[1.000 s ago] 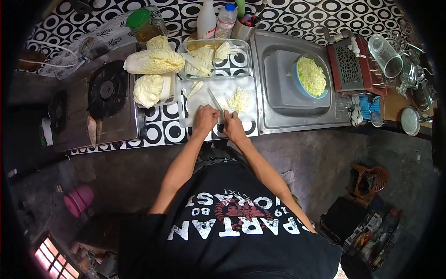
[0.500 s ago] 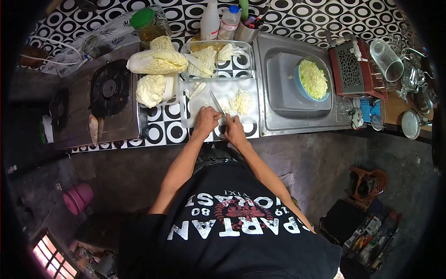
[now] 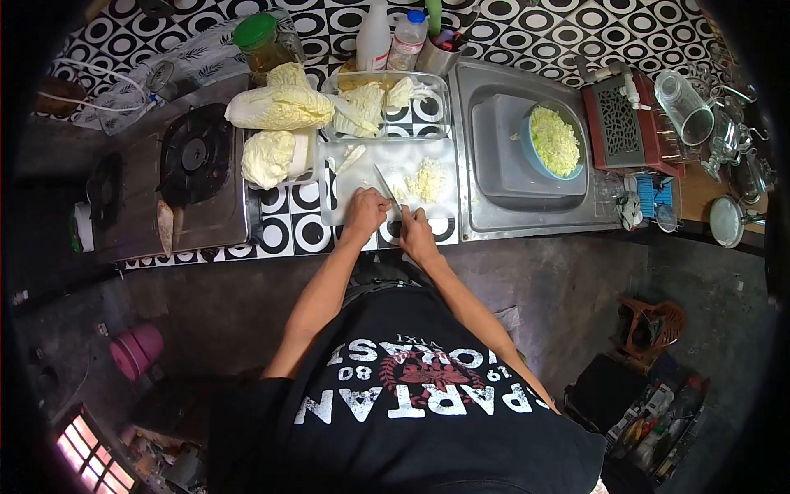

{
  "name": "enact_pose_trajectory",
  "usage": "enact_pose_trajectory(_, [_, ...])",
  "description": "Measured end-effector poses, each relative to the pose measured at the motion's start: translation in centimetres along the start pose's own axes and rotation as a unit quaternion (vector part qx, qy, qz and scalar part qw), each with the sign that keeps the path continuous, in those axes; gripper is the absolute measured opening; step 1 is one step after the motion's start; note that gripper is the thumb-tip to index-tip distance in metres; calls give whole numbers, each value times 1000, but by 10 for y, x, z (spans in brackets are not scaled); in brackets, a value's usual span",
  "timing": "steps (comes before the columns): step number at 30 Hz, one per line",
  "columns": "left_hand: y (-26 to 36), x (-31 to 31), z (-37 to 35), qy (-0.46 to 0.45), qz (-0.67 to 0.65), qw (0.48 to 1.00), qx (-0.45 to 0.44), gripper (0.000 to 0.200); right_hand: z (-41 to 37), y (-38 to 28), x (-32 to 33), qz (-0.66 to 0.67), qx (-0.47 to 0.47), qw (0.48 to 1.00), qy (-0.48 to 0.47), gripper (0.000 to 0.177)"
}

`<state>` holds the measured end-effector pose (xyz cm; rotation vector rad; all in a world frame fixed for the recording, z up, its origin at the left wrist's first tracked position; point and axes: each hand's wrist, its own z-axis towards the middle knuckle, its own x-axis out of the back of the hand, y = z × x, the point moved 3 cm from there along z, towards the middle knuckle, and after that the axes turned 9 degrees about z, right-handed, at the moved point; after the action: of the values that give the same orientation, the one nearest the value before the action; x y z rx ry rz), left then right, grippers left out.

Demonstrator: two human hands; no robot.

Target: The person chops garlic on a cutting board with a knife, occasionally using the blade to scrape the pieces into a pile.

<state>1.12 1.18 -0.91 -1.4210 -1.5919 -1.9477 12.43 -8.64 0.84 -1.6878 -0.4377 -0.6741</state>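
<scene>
My right hand point(image 3: 417, 234) is closed round the handle of a knife point(image 3: 384, 182), whose blade points away from me over a translucent cutting board point(image 3: 350, 186). Close to the blade, my left hand point(image 3: 368, 212) has its fingers bent and pressed together on the board; what they hold is too small to make out. A pile of chopped cabbage point(image 3: 428, 181) lies on the board to the right of the knife. Toward the board's far left is a pale strip of cabbage leaf point(image 3: 350, 157).
Whole napa cabbages point(image 3: 280, 109) sit left of the board, and a clear tray point(image 3: 448, 107) with leaves is behind it. A blue bowl point(image 3: 531, 158) of shredded cabbage stands in the sink point(image 3: 485, 216). The gas stove point(image 3: 214, 212) is at left, bottles point(image 3: 406, 45) at the back.
The knife blade has shifted very slightly on the board. Both hands stay in nearly the same place, and the other things have not visibly moved.
</scene>
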Motion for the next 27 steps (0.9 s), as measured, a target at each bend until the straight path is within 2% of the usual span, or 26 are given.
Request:
enact_pose_trajectory(7, [0, 1, 2, -24, 30, 999, -4, 14, 23, -6, 3, 4, 10, 1000, -4, 49])
enact_pose_trajectory(14, [-2, -5, 1, -7, 3, 1000, 8, 12, -4, -15, 12, -2, -13, 1000, -18, 46])
enact_pose_trajectory(20, [1, -1, 0, 0, 7, 1000, 19, 10, 7, 0, -3, -4, 5, 1000, 9, 50])
enact_pose_trajectory(22, [2, 1, -1, 7, 10, 1000, 11, 10, 18, -6, -2, -16, -12, 999, -27, 62])
enact_pose_trajectory(23, [2, 1, -2, 7, 11, 1000, 10, 10, 20, -9, 0, -16, -12, 999, -26, 62])
enact_pose_trajectory(25, [1, 0, -2, 21, 21, 1000, 1, 9, 24, -15, 7, 5, 9, 1000, -11, 48])
enact_pose_trajectory(27, [0, -1, -2, 24, 19, 1000, -3, 9, 21, -12, 10, 8, 15, 1000, -12, 47])
